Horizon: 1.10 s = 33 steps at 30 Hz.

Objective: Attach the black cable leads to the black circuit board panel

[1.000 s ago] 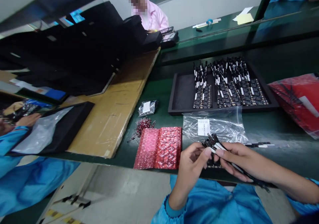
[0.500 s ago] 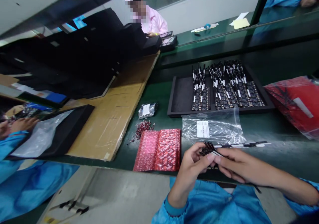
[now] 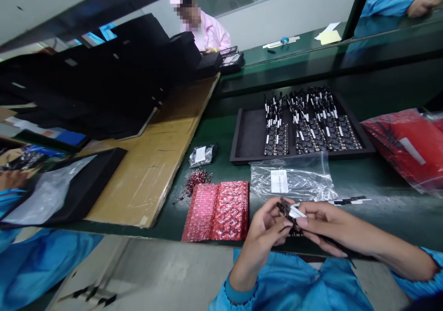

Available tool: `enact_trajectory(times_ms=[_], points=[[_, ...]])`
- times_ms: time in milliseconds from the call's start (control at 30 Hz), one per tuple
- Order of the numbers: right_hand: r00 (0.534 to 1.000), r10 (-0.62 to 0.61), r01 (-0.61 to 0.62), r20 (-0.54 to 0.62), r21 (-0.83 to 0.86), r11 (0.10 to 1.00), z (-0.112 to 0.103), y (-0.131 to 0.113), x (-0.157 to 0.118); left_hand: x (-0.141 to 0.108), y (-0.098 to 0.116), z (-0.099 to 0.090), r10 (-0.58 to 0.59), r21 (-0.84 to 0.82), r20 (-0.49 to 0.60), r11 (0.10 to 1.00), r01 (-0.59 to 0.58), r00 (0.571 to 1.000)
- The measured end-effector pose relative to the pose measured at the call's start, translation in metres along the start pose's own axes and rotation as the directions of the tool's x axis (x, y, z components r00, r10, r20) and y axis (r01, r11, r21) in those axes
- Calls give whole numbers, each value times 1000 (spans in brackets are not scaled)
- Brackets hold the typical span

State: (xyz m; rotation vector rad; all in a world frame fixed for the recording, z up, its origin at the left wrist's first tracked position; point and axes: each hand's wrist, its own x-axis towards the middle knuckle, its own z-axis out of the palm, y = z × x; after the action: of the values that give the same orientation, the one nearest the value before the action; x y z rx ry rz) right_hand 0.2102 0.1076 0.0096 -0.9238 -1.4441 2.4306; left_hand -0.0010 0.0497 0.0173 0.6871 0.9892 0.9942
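At the table's front edge, my left hand (image 3: 265, 228) and my right hand (image 3: 327, 221) meet around a bundle of black cables with white labels (image 3: 293, 211). Fingers of both hands are closed on the bundle. Part of a circuit board shows below it, between the hands. Just behind them lies a clear plastic bag (image 3: 301, 177) with a white label. Further back, a black foam tray (image 3: 251, 128) holds rows of circuit boards (image 3: 311, 138) with black, white-labelled cables standing up at their rear. More labelled cables (image 3: 353, 200) lie behind my right hand.
Left of my hands are red bubble wrap (image 3: 230, 212), a heap of small red and black parts (image 3: 197, 179) and a small silvery bag (image 3: 202, 156). A red plastic bag (image 3: 408, 149) lies right. Cardboard (image 3: 138, 182) covers the left table. Other people work left and across.
The cable bundle has turned between my hands, so its white labels show more. My left fingers have shifted on it. At the far left, another person's hand has moved further left.
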Motion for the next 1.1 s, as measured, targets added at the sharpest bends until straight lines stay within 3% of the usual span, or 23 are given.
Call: enact_trajectory(times_ms=[333,533,700,967,1100], points=[[982,-110,97,-151,-91,991,-3,-4,-1,-7,-9,-3,64,154,10,986,-65,998],[963,-151,120,-224,-144,982,-4,-5,-2,-7,-12,1,14,291,-62,957,4,998],[933,-207,122,-294,-283,951,-7,-4,-6,-9,-3,3,-10,287,-73,958,31,997],[966,-130,79,-222,-224,971,-14,-11,-12,-8,-5,5,85,448,-98,893,-32,992],[974,-126,89,-187,-193,977,-27,11,-9,-11,-5,8,107,517,-112,856,-34,988]])
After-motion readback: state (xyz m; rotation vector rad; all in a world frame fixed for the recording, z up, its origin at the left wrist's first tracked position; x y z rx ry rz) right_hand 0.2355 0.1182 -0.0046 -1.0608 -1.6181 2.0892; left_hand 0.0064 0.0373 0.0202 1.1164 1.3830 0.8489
